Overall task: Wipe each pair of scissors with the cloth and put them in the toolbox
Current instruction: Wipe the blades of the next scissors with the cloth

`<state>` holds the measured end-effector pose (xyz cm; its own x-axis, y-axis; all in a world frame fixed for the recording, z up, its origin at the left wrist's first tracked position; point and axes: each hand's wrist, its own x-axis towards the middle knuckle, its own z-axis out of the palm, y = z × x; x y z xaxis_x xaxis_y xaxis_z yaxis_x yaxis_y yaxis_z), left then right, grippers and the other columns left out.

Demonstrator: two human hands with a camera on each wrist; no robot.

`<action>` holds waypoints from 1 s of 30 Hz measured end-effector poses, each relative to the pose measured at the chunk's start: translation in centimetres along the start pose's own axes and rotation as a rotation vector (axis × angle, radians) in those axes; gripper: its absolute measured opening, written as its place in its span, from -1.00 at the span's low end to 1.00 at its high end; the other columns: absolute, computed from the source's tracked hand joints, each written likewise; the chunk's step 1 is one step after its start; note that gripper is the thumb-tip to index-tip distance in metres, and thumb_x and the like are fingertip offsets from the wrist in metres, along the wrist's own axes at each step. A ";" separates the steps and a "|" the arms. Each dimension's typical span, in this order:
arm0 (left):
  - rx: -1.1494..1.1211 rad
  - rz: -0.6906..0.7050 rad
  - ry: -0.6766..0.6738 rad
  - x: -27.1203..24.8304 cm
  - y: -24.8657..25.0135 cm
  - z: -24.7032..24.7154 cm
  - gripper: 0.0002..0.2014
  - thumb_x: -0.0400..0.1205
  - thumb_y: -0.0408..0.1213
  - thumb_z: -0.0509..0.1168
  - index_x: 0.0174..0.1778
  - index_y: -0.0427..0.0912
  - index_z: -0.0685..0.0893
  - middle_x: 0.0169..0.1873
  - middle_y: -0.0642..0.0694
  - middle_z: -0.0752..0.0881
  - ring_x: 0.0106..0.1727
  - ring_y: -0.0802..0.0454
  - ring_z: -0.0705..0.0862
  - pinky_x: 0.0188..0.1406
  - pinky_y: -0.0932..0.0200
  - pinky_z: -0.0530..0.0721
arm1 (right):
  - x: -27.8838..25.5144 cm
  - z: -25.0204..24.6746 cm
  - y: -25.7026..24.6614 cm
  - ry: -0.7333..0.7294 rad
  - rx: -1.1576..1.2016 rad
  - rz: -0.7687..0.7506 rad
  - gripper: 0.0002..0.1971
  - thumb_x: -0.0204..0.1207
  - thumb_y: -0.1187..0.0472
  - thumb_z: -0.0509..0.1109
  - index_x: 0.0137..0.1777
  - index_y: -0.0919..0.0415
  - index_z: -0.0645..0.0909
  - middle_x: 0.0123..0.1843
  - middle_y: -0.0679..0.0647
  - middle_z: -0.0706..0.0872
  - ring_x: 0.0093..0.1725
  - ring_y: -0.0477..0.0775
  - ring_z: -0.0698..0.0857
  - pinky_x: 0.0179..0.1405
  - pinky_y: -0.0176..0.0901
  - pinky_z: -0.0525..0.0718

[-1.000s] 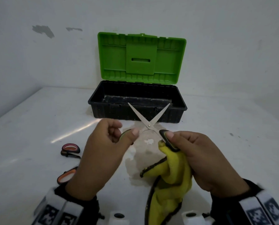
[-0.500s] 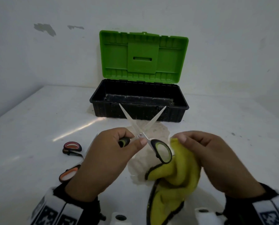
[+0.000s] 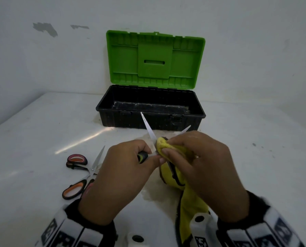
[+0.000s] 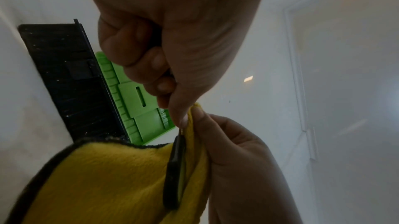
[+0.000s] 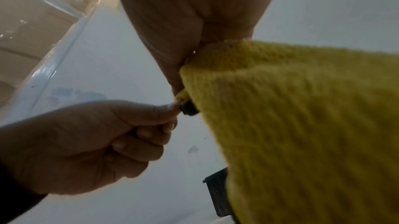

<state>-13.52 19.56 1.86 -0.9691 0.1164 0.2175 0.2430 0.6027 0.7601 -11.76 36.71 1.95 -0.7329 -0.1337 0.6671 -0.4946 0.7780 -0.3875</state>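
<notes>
My left hand [image 3: 123, 175] grips one black handle of the open scissors [image 3: 148, 129], blades spread and pointing away from me. My right hand [image 3: 200, 166] pinches the yellow cloth [image 3: 189, 207] around the blades near the pivot, its thumb touching my left thumb. The rest of the cloth hangs below my right hand. Beyond both hands the toolbox [image 3: 148, 120] stands open on the worktop [image 3: 255, 166]. Two orange-handled scissors [image 3: 77, 186] lie just left of my left hand.

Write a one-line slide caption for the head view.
Left hand holds open scissors while right hand wipes them with yellow cloth before open toolbox.
</notes>
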 end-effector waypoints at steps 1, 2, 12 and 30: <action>0.005 -0.002 -0.001 0.0 0.0 0.0 -0.77 0.45 0.15 0.44 -0.28 0.09 0.68 -0.41 0.14 0.65 -0.41 0.24 0.55 -0.46 0.48 0.47 | -0.2 0.5 0.1 0.011 -0.034 -0.021 -0.79 0.49 0.00 0.51 -0.04 0.13 0.81 -0.15 -0.05 0.83 -0.17 -0.18 0.70 -0.05 -0.39 0.65; 0.005 -0.004 0.002 -0.1 0.0 -0.1 -0.78 0.45 0.15 0.44 -0.27 0.10 0.68 -0.41 0.14 0.64 -0.41 0.24 0.55 -0.47 0.47 0.46 | -0.3 0.9 0.2 0.015 -0.064 -0.036 -0.76 0.52 -0.03 0.45 -0.07 0.13 0.80 -0.18 -0.04 0.81 -0.20 -0.13 0.70 -0.08 -0.34 0.65; -0.043 0.023 0.051 -0.1 -0.5 0.5 -0.70 0.43 0.16 0.48 -0.39 0.02 0.68 -0.55 0.05 0.57 -0.48 0.22 0.50 -0.46 0.45 0.46 | 0.0 1.0 0.0 0.000 0.010 0.101 -0.82 0.51 0.07 0.52 -0.25 0.09 0.65 -0.36 -0.06 0.65 -0.36 -0.10 0.60 -0.39 -0.28 0.60; -0.060 0.038 0.036 -0.1 -0.1 0.5 -0.70 0.42 0.14 0.49 -0.42 0.03 0.65 -0.59 0.09 0.52 -0.49 0.30 0.52 -0.47 0.49 0.45 | -0.1 1.4 -0.1 0.039 0.092 0.294 -0.79 0.51 0.00 0.47 -0.23 0.02 0.53 -0.37 -0.14 0.60 -0.31 -0.09 0.62 -0.38 -0.37 0.59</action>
<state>-13.44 19.89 1.41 -0.9574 0.1087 0.2677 0.2822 0.5501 0.7859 -12.29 35.76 1.09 -0.8331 0.1136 0.5413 -0.3058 0.7208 -0.6220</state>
